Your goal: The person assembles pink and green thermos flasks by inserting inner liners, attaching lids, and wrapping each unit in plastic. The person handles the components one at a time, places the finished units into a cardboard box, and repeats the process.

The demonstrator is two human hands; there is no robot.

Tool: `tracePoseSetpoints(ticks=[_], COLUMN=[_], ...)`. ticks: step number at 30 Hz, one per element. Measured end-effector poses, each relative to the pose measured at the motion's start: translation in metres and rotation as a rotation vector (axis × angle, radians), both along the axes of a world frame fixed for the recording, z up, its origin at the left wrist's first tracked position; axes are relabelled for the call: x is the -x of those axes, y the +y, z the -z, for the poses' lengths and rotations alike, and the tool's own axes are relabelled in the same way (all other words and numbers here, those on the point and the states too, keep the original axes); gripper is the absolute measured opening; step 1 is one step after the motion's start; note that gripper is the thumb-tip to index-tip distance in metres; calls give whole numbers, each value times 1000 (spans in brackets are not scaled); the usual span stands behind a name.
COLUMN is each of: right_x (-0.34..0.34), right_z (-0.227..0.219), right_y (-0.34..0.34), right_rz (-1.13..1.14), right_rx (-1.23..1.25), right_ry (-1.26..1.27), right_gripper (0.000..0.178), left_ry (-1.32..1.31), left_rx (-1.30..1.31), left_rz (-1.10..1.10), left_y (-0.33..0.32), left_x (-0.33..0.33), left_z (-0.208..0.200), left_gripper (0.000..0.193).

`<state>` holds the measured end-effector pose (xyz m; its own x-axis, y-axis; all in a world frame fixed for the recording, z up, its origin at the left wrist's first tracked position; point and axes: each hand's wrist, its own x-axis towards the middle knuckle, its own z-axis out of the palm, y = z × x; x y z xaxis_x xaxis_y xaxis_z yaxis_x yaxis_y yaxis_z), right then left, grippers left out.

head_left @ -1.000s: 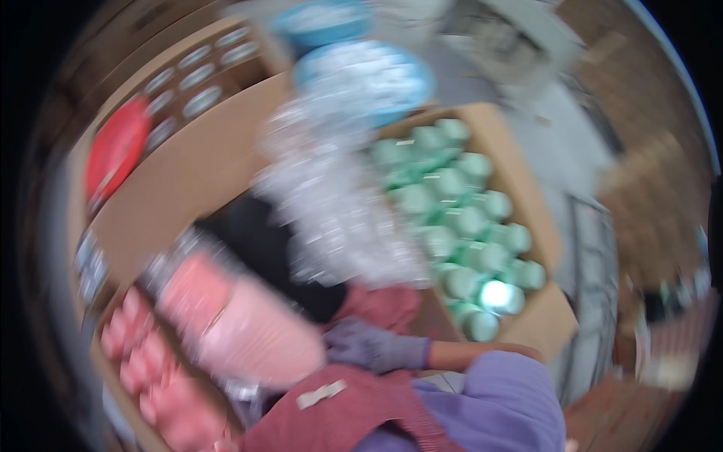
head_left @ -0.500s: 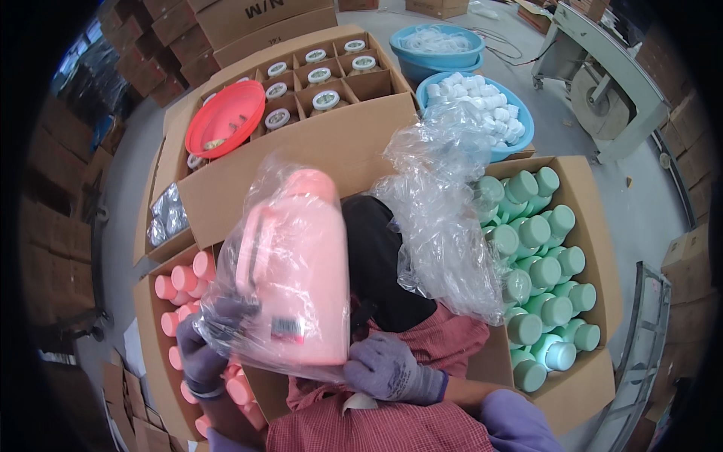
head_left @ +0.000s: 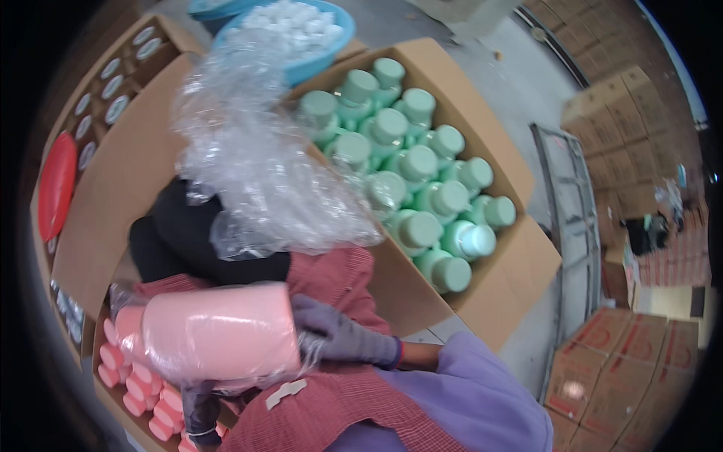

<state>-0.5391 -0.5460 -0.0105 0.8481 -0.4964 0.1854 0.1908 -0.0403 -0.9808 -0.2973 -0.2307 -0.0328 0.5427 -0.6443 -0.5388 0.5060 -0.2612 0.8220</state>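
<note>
A pink thermos jug [head_left: 218, 331] in a clear plastic bag lies sideways over my lap, its cap pointing left. From below, my left hand [head_left: 202, 410] supports the jug, closed against its bagged side; its fingers are mostly hidden. At the base end, my right hand [head_left: 343, 331] is closed on the gathered plastic bag [head_left: 310, 350]. The jug's handle is out of sight. A heap of clear plastic bags [head_left: 263, 173] rests over my knee and the edge of a carton [head_left: 497, 143] of mint-green jugs [head_left: 416, 166].
Several pink jugs [head_left: 139, 384] stand in a carton at lower left. Beyond it, a divided carton [head_left: 105, 173] holds lidded jars and a red basin [head_left: 58, 188]. A blue basin [head_left: 324, 56] of white caps is at the back. Stacked cartons [head_left: 610, 361] and a metal frame [head_left: 561, 203] stand right.
My view has swung to the right. The bagged jug has tipped from upright onto its side, cap to the left, and my right hand stays at its base end.
</note>
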Motion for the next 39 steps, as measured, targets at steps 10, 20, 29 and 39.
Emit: tracePoseSetpoints(ticks=[10, 20, 29, 39], right_x=[226, 219, 295, 327], right_z=[44, 141, -181, -274], right_y=[-145, -203, -224, -227], right_rz=[525, -134, 296, 1056], right_rx=[484, 535, 83, 378], right_ry=[1091, 1726, 1259, 835], right_gripper=[29, 32, 49, 40], left_ry=[14, 192, 112, -643], left_rx=[270, 567, 438, 295], left_rz=[-143, 132, 833, 1543], left_y=[-114, -257, -416, -465], left_x=[-5, 25, 83, 296], left_z=[-20, -45, -29, 40], left_gripper=[36, 28, 33, 27])
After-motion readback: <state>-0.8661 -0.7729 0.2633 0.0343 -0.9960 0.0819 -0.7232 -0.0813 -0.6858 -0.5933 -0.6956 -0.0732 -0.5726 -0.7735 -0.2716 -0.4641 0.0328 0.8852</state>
